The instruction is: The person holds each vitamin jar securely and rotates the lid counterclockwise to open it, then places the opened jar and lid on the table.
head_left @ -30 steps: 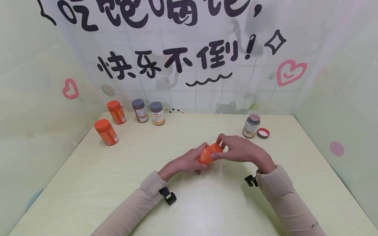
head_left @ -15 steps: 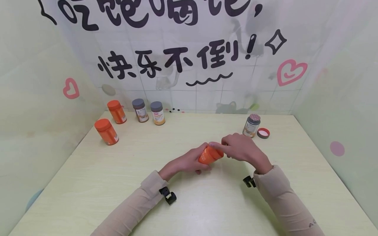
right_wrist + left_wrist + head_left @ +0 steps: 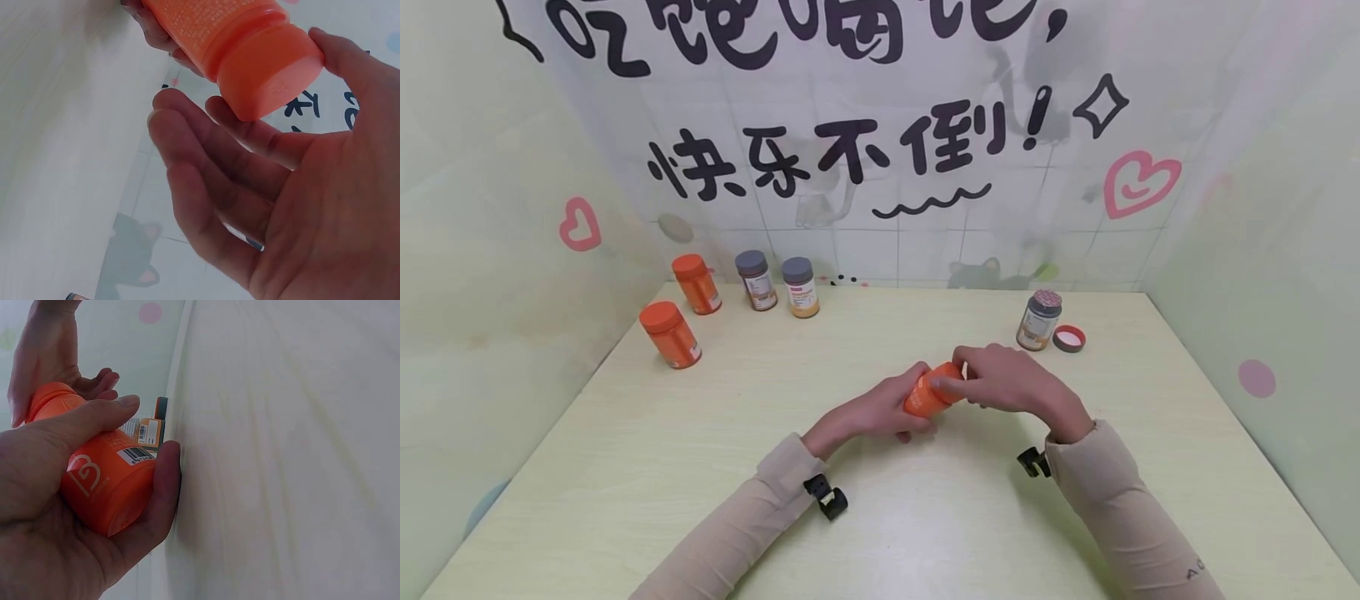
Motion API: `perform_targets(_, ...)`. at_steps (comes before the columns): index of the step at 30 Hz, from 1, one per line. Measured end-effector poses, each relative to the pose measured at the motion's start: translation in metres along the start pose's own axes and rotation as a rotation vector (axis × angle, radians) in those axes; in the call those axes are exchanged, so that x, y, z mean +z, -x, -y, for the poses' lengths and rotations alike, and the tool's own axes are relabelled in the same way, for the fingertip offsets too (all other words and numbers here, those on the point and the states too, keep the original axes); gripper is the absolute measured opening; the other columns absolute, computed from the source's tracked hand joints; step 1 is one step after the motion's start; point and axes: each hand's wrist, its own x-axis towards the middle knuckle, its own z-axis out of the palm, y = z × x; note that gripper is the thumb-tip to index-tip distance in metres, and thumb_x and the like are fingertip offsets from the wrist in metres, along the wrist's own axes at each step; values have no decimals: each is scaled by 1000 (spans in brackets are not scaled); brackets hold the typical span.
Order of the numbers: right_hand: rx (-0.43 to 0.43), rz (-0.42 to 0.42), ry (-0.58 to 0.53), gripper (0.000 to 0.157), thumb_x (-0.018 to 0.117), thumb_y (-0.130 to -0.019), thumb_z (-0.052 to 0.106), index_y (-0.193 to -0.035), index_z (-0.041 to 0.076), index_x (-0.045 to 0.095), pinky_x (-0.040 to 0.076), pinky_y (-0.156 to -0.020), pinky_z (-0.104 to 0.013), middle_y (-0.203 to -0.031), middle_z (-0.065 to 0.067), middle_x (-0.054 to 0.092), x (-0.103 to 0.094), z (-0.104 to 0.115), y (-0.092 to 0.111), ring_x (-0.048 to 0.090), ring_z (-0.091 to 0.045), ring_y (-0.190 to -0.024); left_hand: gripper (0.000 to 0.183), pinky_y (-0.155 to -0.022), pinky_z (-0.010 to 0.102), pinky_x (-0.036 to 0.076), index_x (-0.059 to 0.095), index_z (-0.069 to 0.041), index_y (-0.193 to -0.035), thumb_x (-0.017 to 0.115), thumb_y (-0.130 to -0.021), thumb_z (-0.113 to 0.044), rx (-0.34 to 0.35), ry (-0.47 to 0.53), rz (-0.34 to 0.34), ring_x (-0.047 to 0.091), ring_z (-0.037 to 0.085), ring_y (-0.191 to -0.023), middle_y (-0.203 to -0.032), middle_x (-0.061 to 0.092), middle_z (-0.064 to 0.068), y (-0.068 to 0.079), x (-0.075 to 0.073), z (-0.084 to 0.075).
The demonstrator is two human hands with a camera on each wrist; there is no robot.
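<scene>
Over the middle of the table, an orange bottle [image 3: 924,402] lies tilted in my left hand [image 3: 880,408], whose thumb and fingers wrap its body. In the left wrist view the bottle [image 3: 112,478] shows a barcode and a white printed mark. My right hand [image 3: 1011,379] is at the bottle's upper right end and pinches the orange lid [image 3: 269,75] between thumb and index finger. The other right fingers are loosely bent and apart from the lid. The lid sits on the bottle's neck.
At the back left stand two orange bottles [image 3: 672,337] and two grey-capped jars [image 3: 801,289]. Back right, a jar without its cap [image 3: 1037,323] stands beside an upturned cap [image 3: 1068,337]. Walls [image 3: 1247,250] enclose the table's back and sides.
The right thumb went from the near side of the lid up over it half a second ago, then came partway back down. The left hand and bottle stay nearly still.
</scene>
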Motion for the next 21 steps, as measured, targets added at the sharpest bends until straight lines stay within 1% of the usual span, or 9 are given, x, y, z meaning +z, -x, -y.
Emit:
perform_targets(2, -27, 0, -16, 40, 63, -95, 54, -109, 17, 62, 49, -63, -31, -80, -1, 69, -1, 0, 0, 63, -16, -68, 48, -67, 32, 61, 43, -20, -129, 74, -93, -12, -1, 0, 2, 63, 22, -93, -119, 59, 5, 0, 0, 0)
perform_targets(5, -83, -3, -31, 36, 67, -94, 47, -115, 18, 60, 49, -64, -31, -86, 1, 68, -2, 0, 0, 60, -14, -69, 48, -67, 31, 62, 43, -20, -129, 75, -93, -12, -7, -3, 2, 63, 22, -95, -118, 59, 5, -1, -1, -1)
perform_targets(8, -141, -1, -60, 35, 71, -93, 36, -120, 18, 57, 51, -64, -30, -94, 1, 69, -3, 0, 0, 60, -14, -70, 49, -67, 32, 62, 43, -20, -129, 76, -93, -13, -9, -7, 2, 63, 22, -98, -118, 59, 4, -1, -1, -1)
perform_targets(12, -195, 0, -81, 39, 73, -90, 21, -123, 18, 54, 54, -67, -30, -102, 0, 69, -4, -1, 1, 62, -14, -74, 50, -67, 33, 62, 43, -21, -130, 76, -92, -13, -7, -7, -3, 64, 22, -94, -117, 59, 4, -1, -1, -1)
perform_targets(17, -206, 11, -97, 47, 74, -87, 11, -126, 17, 51, 55, -72, -30, -110, -1, 67, -5, -1, 1, 66, -19, -86, 51, -66, 33, 62, 43, -18, -130, 76, -92, -12, -7, 2, -7, 65, 22, -88, -116, 59, 6, 0, -1, 0)
perform_targets(21, -193, -10, -113, 50, 74, -84, 7, -126, 16, 48, 56, -72, -30, -107, -2, 65, -8, -2, 3, 66, -19, -89, 51, -67, 33, 62, 43, -19, -129, 76, -92, -12, -13, 19, -5, 66, 23, -90, -117, 59, 6, 0, -1, 0)
